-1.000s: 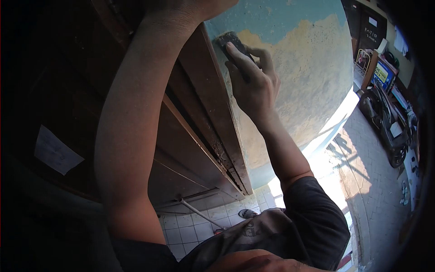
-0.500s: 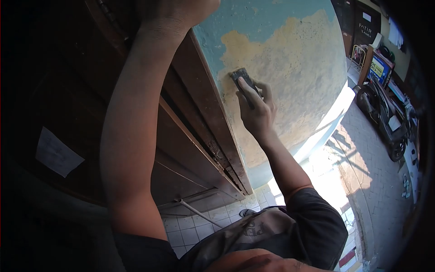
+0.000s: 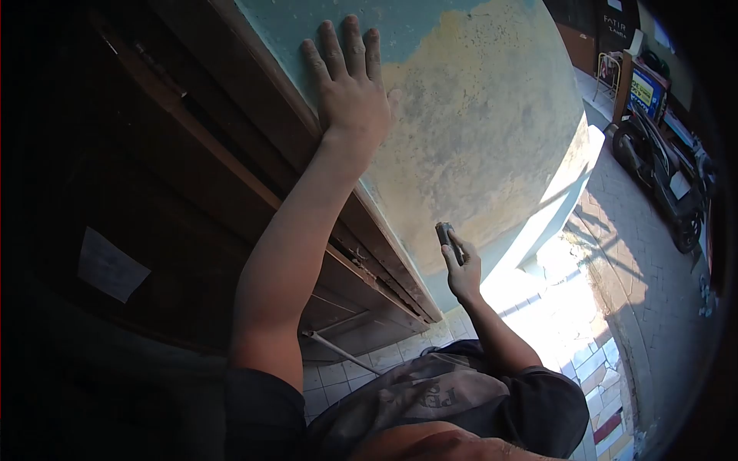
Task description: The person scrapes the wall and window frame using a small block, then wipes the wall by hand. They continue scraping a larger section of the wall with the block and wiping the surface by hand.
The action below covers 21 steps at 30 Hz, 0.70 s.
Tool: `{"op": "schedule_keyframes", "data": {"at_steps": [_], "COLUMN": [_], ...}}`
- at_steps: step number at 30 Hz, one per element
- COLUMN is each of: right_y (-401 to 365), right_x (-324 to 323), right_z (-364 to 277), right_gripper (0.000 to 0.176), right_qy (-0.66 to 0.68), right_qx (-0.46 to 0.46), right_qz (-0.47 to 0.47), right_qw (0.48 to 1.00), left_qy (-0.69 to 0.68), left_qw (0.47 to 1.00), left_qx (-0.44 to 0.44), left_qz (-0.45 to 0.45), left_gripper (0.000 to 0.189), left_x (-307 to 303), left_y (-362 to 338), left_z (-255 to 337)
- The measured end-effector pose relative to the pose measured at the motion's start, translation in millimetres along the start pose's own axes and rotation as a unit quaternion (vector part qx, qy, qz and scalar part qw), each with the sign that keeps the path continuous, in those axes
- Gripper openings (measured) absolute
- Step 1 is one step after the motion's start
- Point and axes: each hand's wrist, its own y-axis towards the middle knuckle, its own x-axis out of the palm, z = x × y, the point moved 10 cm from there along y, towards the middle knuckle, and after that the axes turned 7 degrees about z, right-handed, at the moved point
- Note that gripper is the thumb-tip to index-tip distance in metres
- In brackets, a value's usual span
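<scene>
My left hand (image 3: 354, 107) lies flat on the wall (image 3: 477, 146), fingers spread over blue-green paint beside the dark wooden door frame (image 3: 296, 100). A large patch of the wall shows bare yellowish and grey plaster with a ragged paint edge. Lower down, my right hand (image 3: 466, 273) is closed around a dark, narrow rectangular block (image 3: 443, 233), like a sanding block. The block is held close to the lower part of the wall, its top end sticking out above my fingers.
Left of the frame, a brown door (image 3: 177, 223) carries a sheet of paper (image 3: 113, 264). A pale rod (image 3: 346, 353) slants near the white floor tiles (image 3: 319, 399). A parked motorcycle (image 3: 653, 177) stands on the paving at right, with a blue and yellow sign (image 3: 644, 91) behind it.
My left hand has come down into full view and rests on the wall. My right hand has moved the block down the wall, away from the upper paint edge. The view has shifted.
</scene>
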Motion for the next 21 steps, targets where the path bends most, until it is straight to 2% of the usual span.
{"op": "schedule_keyframes", "data": {"at_steps": [1,2,3,5,6,8,11,13,15,16,17,18,19,21], "right_y": [-3.4,-5.8,-9.2,-15.6,-18.8,-22.3,-25.1,-27.3,-26.3,-26.0,-25.7,-23.4,-21.2,-17.9], "right_x": [-9.0,-18.3,-27.1,-44.4,-53.4,-70.3,-85.7,-89.5,-93.3,-95.1,-94.7,-95.2,-96.5,-95.5], "right_z": [3.7,12.1,20.2,21.2,26.9,34.5,38.2,39.6,36.9,30.7,27.2,25.4,25.5,29.6], "right_gripper": [0.04,0.041,0.041,0.041,0.042,0.043,0.046,0.046,0.045,0.045,0.045,0.045,0.043,0.042], "right_qy": [0.0,0.004,0.008,-0.019,-0.018,-0.026,-0.053,-0.044,-0.033,-0.034,-0.032,-0.039,-0.033,-0.033], "right_qx": [0.001,0.029,0.058,0.069,0.083,0.111,0.107,0.124,0.142,0.14,0.139,0.127,0.104,0.106], "right_qz": [0.0,0.006,0.011,0.015,0.028,0.043,0.044,0.045,0.049,0.049,0.048,0.053,0.072,0.076], "right_qw": [1.0,1.0,0.998,0.997,0.996,0.993,0.992,0.99,0.988,0.988,0.989,0.99,0.991,0.991], "left_qy": [-0.019,0.015,0.016,-0.025,-0.025,-0.006,0.036,0.041,0.016,0.052,0.086,0.058,0.027,0.015], "left_qw": [0.999,0.988,0.988,0.948,0.949,0.907,0.921,0.939,0.98,0.962,0.905,0.99,0.976,0.98], "left_qx": [0.025,0.046,0.046,0.26,0.26,0.379,0.351,0.274,0.196,0.165,0.129,0.087,0.037,0.04], "left_qz": [-0.016,-0.146,-0.148,-0.18,-0.177,-0.184,-0.166,-0.203,0.016,0.211,0.397,0.098,-0.212,-0.194], "left_gripper": [0.086,0.093,0.093,0.091,0.091,0.097,0.103,0.11,0.091,0.105,0.119,0.128,0.138,0.137], "left_x": [0.0,19.8,21.5,35.4,39.4,46.9,45.3,20.3,-3.9,-6.1,-12.5,-25.1,-37.4,-35.6], "left_y": [-6.9,-19.5,-31.3,-70.8,-74.0,-89.7,-53.8,-3.8,44.0,72.5,80.1,112.4,106.6,108.2], "left_z": [13.8,29.9,36.8,92.9,95.0,109.3,93.1,53.5,3.3,-28.2,-48.5,-63.8,-77.6,-81.1]}}
